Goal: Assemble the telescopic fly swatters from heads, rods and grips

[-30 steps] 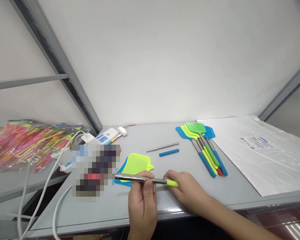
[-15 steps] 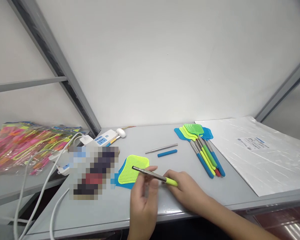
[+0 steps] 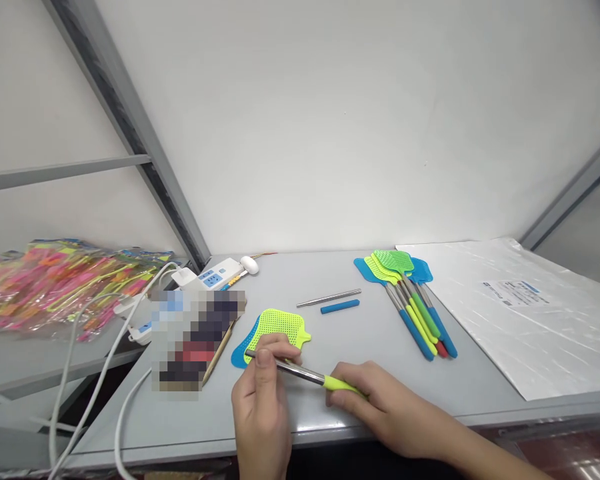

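Note:
Between my two hands is a metal fly swatter handle (image 3: 307,373) with a yellow-green grip, held at a slant above the table's front. My left hand (image 3: 266,393) pinches the metal tube near its far end, thumb on top. My right hand (image 3: 375,403) is wrapped round the yellow-green grip. Just behind my left hand lie a yellow-green mesh swatter head (image 3: 281,325) and, partly beneath it, a blue swatter head (image 3: 240,352). Farther back a bare metal tube (image 3: 329,298) rests beside a blue grip sleeve (image 3: 340,307).
Several assembled fly swatters (image 3: 405,300) lie in a pile right of centre. A white wrapped sheet (image 3: 485,320) covers the table's right side. At left are a power strip (image 3: 220,273), white cables (image 3: 93,373), a blurred-out object (image 3: 200,347) and bagged colourful items (image 3: 75,287).
My left hand has moved left and closed its thumb onto the handle's far end. My right hand now wraps the grip more fully. The view has shifted slightly.

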A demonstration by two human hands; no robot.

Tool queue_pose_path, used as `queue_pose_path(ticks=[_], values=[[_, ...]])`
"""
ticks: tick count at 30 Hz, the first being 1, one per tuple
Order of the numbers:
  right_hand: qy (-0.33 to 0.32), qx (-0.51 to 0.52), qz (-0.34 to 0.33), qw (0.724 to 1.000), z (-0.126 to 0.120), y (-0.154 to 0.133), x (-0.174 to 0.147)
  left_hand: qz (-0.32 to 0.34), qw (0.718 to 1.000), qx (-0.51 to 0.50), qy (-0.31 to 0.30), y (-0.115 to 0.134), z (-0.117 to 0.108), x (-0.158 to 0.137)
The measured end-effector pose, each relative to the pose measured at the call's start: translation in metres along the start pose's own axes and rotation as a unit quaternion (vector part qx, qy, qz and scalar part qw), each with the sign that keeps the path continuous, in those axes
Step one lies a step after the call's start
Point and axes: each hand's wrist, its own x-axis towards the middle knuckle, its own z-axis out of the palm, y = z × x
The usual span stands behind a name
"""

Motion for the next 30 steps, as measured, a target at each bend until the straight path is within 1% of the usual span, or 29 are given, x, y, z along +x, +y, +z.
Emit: queue_pose_path(ticks=[5,9,12,15,17,19,21,22,24,25,27,28,30], values=[[0.02,-0.011,0.016,1.0,0.006,-0.011,-0.003,-0.042,0.994,-0.101,-0.028,0.004,0.019,-0.007],[0.022,0.02,-0.015,0.999,0.007,-0.021,-0.003,-0.084,0.985,-0.145,-0.035,0.011,0.031,-0.015],[0.022,0.056,-0.042,0.997,0.01,-0.026,-0.003,-0.105,0.982,-0.155,-0.03,0.014,0.037,-0.019],[0.029,0.086,-0.053,0.994,0.015,-0.025,-0.001,-0.114,0.982,-0.153,-0.02,0.014,0.042,-0.021],[0.035,0.077,-0.051,0.995,0.016,-0.023,0.0,-0.121,0.981,-0.153,-0.015,0.011,0.043,-0.021],[0.042,0.04,-0.038,0.998,0.014,-0.02,0.001,-0.123,0.981,-0.148,-0.025,0.009,0.038,-0.018],[0.048,-0.015,-0.016,0.999,0.008,-0.019,0.004,-0.119,0.986,-0.105,-0.059,0.007,0.028,-0.013],[0.048,-0.04,-0.006,0.998,0.003,-0.018,0.005,-0.111,0.988,-0.065,-0.081,0.008,0.021,-0.009],[0.048,-0.072,0.007,0.996,-0.006,-0.014,0.007,-0.084,0.988,0.047,-0.124,0.009,0.004,-0.001],[0.048,-0.077,0.011,0.996,-0.01,-0.011,0.007,-0.064,0.982,0.113,-0.135,0.009,-0.005,0.004],[0.061,-0.085,0.029,0.994,-0.015,0.002,0.005,-0.017,0.958,0.252,-0.138,0.007,-0.02,0.014],[0.072,-0.096,0.046,0.992,-0.015,0.01,0.003,0.007,0.937,0.323,-0.134,0.005,-0.026,0.019],[0.094,-0.136,0.082,0.983,-0.013,0.028,-0.002,0.049,0.883,0.449,-0.126,-0.002,-0.035,0.027]])
